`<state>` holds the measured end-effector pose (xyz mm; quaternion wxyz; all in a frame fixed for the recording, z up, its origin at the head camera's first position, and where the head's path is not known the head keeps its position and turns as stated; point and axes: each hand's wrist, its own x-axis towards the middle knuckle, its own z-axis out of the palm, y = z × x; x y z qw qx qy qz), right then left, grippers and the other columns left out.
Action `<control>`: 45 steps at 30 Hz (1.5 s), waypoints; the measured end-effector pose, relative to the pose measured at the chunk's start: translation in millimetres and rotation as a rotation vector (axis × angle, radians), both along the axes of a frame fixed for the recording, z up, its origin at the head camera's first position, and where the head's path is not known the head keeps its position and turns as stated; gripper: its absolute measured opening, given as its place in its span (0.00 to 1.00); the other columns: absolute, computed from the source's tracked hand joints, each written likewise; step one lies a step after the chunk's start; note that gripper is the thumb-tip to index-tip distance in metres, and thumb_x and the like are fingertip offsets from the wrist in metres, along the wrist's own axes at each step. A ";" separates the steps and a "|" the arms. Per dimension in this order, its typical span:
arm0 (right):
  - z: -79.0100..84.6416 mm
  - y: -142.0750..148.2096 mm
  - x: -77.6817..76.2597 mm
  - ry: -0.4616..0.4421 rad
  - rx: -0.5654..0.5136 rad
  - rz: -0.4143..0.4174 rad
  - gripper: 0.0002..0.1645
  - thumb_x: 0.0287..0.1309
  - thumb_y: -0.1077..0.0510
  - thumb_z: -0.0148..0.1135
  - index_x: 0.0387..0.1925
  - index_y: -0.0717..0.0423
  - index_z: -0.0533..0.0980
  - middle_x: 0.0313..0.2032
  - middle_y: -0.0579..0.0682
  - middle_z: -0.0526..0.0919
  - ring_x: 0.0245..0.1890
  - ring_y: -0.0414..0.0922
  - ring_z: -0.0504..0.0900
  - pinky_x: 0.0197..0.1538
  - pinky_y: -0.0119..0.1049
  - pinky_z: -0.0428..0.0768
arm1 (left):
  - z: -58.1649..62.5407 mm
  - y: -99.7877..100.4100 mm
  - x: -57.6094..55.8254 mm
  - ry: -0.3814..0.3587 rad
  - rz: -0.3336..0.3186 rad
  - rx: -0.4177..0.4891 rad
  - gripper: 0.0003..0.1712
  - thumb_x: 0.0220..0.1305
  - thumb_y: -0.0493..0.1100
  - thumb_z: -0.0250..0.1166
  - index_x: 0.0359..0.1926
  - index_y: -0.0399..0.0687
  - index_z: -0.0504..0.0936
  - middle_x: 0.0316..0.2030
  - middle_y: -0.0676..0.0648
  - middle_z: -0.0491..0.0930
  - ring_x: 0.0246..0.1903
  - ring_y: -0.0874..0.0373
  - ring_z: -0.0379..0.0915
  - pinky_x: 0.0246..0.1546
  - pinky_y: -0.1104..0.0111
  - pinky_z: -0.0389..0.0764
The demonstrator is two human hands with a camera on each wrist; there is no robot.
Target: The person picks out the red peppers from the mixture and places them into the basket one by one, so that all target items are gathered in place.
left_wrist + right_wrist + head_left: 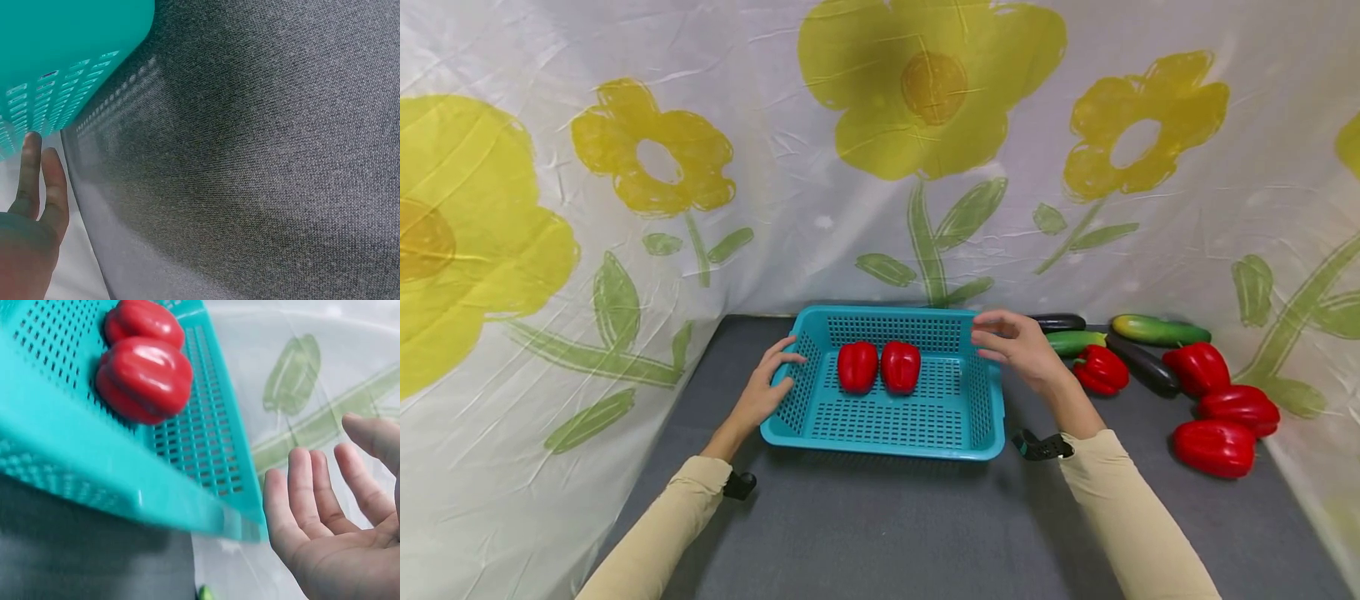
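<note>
A turquoise plastic basket (887, 427) with slotted walls stands on the dark cloth, holding two red bell peppers, a left one (857, 367) and a right one (900, 367), side by side. My left hand (762, 396) is at the basket's left rim, its fingers loosely extended; in the left wrist view two straight fingers (29, 169) reach up by the slotted wall. At the back right corner is my right hand (1018, 346), fingers relaxed and spread. The right wrist view shows that palm turned up beside the corner, nothing held; whether a fingertip touches the rim I cannot tell.
To the right lie several red bell peppers (1213, 447), dark eggplants (1142, 364) and green cucumber-like vegetables (1159, 330). A white curtain (820, 221) printed with yellow flowers hangs behind and at both sides of the dark cloth-covered table (880, 533).
</note>
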<state>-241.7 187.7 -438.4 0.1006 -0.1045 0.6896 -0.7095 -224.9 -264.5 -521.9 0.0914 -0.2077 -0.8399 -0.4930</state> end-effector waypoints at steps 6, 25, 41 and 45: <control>-3.0 23.0 0.5 0.026 0.043 -0.023 0.22 0.71 0.66 0.58 0.62 0.73 0.69 0.50 0.60 0.80 0.54 0.58 0.81 0.57 0.54 0.75 | -0.1 -0.2 -0.7 -0.008 -0.003 0.005 0.21 0.62 0.21 0.52 0.55 0.27 0.78 0.74 0.34 0.55 0.74 0.38 0.44 0.62 0.39 0.51; -8.7 78.8 14.1 -0.008 0.012 -0.066 0.20 0.69 0.61 0.63 0.58 0.66 0.73 0.48 0.49 0.82 0.48 0.44 0.84 0.54 0.38 0.79 | 19.1 8.1 10.5 -0.018 -0.017 0.031 0.20 0.61 0.19 0.51 0.54 0.23 0.77 0.73 0.29 0.55 0.73 0.31 0.44 0.60 0.38 0.52; -24.3 139.5 34.7 -0.077 -0.089 -0.105 0.17 0.69 0.66 0.61 0.58 0.58 0.75 0.48 0.48 0.82 0.48 0.42 0.84 0.52 0.37 0.79 | 41.1 15.9 20.3 -0.045 -0.018 0.020 0.20 0.61 0.18 0.50 0.53 0.21 0.76 0.72 0.27 0.55 0.72 0.28 0.44 0.60 0.39 0.53; -27.2 152.1 38.5 -0.025 -0.085 -0.148 0.19 0.68 0.67 0.62 0.59 0.58 0.75 0.50 0.47 0.81 0.47 0.39 0.83 0.51 0.36 0.80 | 40.2 15.5 20.0 -0.036 -0.019 0.018 0.20 0.61 0.18 0.50 0.53 0.21 0.76 0.72 0.26 0.55 0.72 0.28 0.44 0.58 0.39 0.54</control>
